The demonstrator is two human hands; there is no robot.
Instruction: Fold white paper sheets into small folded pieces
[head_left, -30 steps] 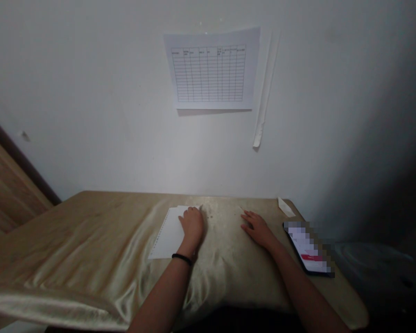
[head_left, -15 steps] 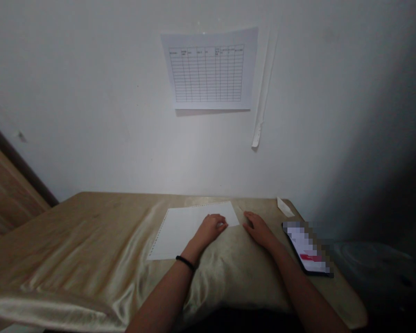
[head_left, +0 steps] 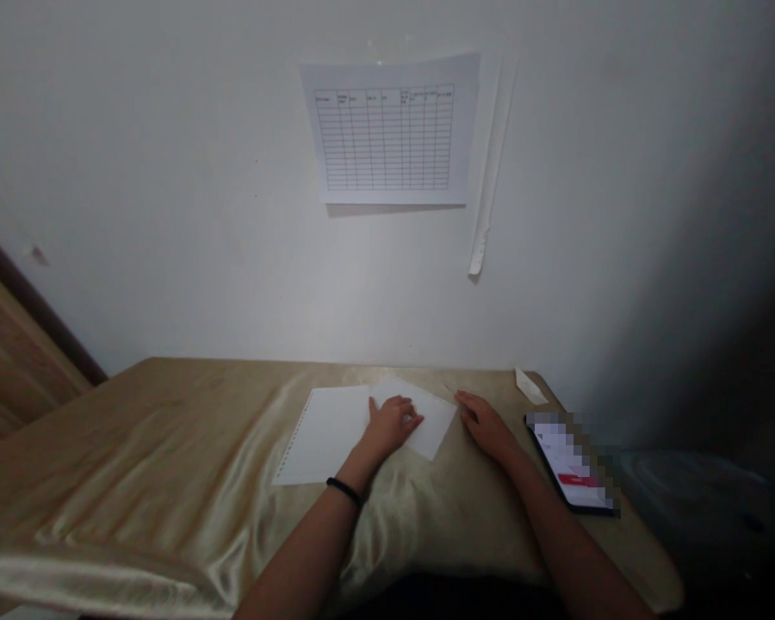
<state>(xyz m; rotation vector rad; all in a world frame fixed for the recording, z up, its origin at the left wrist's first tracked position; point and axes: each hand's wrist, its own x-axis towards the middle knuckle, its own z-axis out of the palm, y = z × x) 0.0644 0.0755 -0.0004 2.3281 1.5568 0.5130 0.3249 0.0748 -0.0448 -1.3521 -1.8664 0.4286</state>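
On the cloth-covered table lies a white sheet of paper [head_left: 326, 426] with a row of punched holes down its left edge. A second white sheet [head_left: 430, 422], also with holes along one edge, lies tilted to its right and partly overlaps it. My left hand [head_left: 391, 424] rests on the sheets, little finger stretched away and the thumb and index curved, nothing gripped. At the second sheet's right corner, the fingertips of my right hand [head_left: 484, 422] are closed on the paper. A black band is around my left wrist.
A phone [head_left: 572, 469] with a lit, blurred screen lies right of my right arm. Behind it is a small white paper scrap [head_left: 530, 387]. A printed table sheet [head_left: 391, 129] and a loose white strip [head_left: 478, 250] hang on the wall. Shiny beige cloth [head_left: 187, 456] covers the table.
The second sheet has turned clockwise, and its corner now reaches my right hand, which was apart from the paper before. My left hand has spread its little finger; both arms stay nearly in place.
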